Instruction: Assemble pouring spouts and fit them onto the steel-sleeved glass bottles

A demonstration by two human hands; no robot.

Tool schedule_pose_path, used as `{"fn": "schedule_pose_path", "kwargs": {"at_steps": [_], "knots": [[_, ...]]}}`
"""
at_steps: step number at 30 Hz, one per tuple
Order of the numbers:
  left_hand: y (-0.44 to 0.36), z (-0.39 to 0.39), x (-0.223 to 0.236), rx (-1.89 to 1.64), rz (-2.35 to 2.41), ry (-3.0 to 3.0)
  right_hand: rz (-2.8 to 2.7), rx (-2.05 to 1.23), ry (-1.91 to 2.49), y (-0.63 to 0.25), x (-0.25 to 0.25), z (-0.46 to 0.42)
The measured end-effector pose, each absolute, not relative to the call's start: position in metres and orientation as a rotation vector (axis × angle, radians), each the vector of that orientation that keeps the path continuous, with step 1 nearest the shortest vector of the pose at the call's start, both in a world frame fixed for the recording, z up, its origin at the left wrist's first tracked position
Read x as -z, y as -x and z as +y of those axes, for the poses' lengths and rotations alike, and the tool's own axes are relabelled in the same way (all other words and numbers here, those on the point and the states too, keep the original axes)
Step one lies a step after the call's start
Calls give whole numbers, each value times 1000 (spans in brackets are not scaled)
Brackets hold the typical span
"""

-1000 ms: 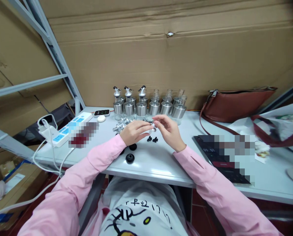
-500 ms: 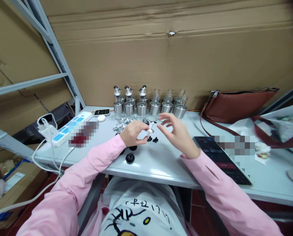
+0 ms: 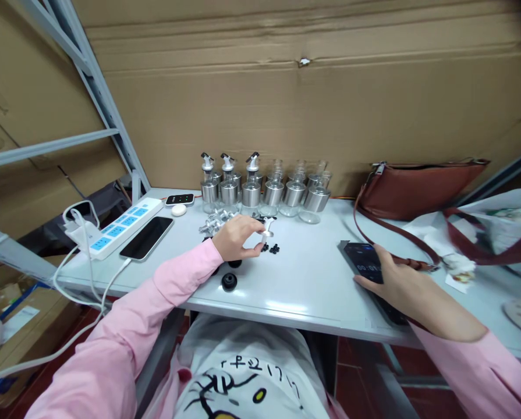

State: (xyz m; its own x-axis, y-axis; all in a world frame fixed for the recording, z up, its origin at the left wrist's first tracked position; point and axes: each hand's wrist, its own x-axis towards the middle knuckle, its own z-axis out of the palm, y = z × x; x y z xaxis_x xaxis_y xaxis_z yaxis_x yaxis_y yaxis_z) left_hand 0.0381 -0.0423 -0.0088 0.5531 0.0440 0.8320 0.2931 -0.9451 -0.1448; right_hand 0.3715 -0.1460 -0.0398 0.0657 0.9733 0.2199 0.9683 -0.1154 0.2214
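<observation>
My left hand (image 3: 237, 237) pinches a silver-white bottle pour spout (image 3: 267, 233) between thumb and fingers, above the tabletop. My right hand (image 3: 393, 279) grips a dark phone (image 3: 360, 254) at the right, its thumb along the near-left edge; timer digits show in part on the screen. More silver spout pieces (image 3: 216, 221) lie in a pile just behind my left hand. Small black parts (image 3: 275, 249) rest on the table below the held spout. A round black stopper (image 3: 229, 282) sits nearer the front edge, with others partly hidden by my left wrist.
Glass bottles with steel bands (image 3: 273, 192) stand in rows at the back; three front-left ones wear spouts (image 3: 252, 162). A power strip (image 3: 124, 228) and another phone (image 3: 147, 238) lie left. A brown bag (image 3: 421, 189) is at right rear, before a cardboard wall (image 3: 260, 105).
My right hand has left the spout, moved right and taken hold of the dark phone, which has shifted left. My left hand still holds the spout in nearly the same place.
</observation>
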Motion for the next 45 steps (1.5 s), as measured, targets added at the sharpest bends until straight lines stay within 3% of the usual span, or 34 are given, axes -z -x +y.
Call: {"fn": "schedule_pose_path", "kwargs": {"at_steps": [7, 13, 19, 24, 29, 45], "knots": [[-38, -42, 8, 1351, -272, 2518, 1933, -273, -2371, -337, 22, -109], [-37, -42, 8, 1358, -288, 2524, 2369, -525, -2200, -273, -14, -99], [-35, -41, 9, 1372, -341, 2521, 3165, 92, -1633, -230, -9, -51], [-34, -40, 9, 1374, -349, 2531, 3331, 425, -1434, -236, 10, -41], [-34, -41, 8, 1384, -350, 2532, 3391, 561, -1305, -244, 18, -39], [-34, -42, 8, 1387, -354, 2554, 3331, 430, -1367, -247, 26, -32]]}}
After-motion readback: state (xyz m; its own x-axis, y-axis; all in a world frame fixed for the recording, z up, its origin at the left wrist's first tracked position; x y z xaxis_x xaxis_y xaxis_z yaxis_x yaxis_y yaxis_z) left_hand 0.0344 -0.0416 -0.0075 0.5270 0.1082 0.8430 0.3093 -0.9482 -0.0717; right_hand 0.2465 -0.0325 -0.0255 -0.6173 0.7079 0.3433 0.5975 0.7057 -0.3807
